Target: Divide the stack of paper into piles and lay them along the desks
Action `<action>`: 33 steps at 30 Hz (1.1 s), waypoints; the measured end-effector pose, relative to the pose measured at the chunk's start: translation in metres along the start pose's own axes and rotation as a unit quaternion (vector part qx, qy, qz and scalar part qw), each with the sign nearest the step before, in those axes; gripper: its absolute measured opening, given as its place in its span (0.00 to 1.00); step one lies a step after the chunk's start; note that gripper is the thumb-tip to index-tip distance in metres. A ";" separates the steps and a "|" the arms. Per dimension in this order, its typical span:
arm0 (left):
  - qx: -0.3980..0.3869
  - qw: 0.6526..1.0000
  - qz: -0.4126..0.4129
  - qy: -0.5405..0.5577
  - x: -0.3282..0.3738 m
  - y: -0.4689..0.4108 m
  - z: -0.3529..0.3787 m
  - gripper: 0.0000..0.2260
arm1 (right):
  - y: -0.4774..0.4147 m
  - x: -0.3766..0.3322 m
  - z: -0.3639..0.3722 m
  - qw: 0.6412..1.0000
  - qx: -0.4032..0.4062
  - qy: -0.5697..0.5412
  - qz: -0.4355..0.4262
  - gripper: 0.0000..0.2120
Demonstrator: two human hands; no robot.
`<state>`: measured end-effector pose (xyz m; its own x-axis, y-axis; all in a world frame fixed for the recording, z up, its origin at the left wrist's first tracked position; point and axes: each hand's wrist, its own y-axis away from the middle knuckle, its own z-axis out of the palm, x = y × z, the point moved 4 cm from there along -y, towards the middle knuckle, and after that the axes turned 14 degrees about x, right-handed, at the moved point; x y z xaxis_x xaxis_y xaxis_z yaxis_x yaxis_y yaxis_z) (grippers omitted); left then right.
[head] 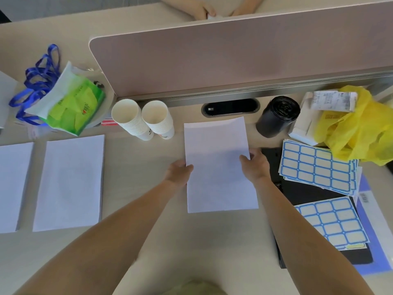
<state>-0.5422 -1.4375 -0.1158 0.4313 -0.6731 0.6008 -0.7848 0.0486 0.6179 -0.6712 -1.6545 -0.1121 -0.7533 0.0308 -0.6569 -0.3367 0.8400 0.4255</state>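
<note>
A white pile of paper (pixel 219 167) sits at the middle of the desk (pixel 138 209), held at both long edges. My left hand (pixel 179 170) grips its left edge with the thumb on top. My right hand (pixel 255 165) grips its right edge the same way. Two more white paper piles lie flat to the left: one (pixel 69 184) beside the centre, another (pixel 13 186) at the far left, cut off by the frame edge.
Two stacks of paper cups (pixel 144 118) stand behind the piles. A green tissue pack (pixel 70 103), blue lanyards (pixel 38 75), a black bag roll (pixel 277 116), a yellow plastic bag (pixel 359 128) and blue label sheets (pixel 316 167) crowd the edges. A pink divider (pixel 234 56) bounds the back; another person's hands (pixel 204 9) show beyond.
</note>
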 end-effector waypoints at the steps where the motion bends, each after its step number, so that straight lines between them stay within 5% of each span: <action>1: 0.001 1.000 0.001 -0.006 0.002 0.003 0.000 0.09 | 0.000 0.001 0.001 1.000 0.000 0.008 -0.002 0.22; 8: 0.000 0.999 0.014 -0.037 0.006 0.004 -0.001 0.16 | -0.004 0.001 0.006 0.998 0.004 0.063 -0.005 0.22; 19: 0.017 0.999 0.033 -0.028 0.007 0.005 0.000 0.08 | -0.003 -0.009 0.010 0.995 0.024 0.094 -0.029 0.27; 26: -0.002 0.999 0.029 -0.030 0.007 -0.003 -0.001 0.12 | 0.000 -0.011 0.010 0.995 0.015 0.096 -0.025 0.30; 33: -0.021 0.990 0.066 -0.120 0.026 0.018 -0.018 0.07 | 0.018 -0.022 -0.006 0.993 0.005 0.111 -0.039 0.23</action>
<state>-0.5377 -1.4408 -0.0802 0.2036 -0.8146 0.5431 -0.8055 0.1760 0.5659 -0.6646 -1.6433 -0.0863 -0.8317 -0.1537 -0.5335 -0.3936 0.8410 0.3713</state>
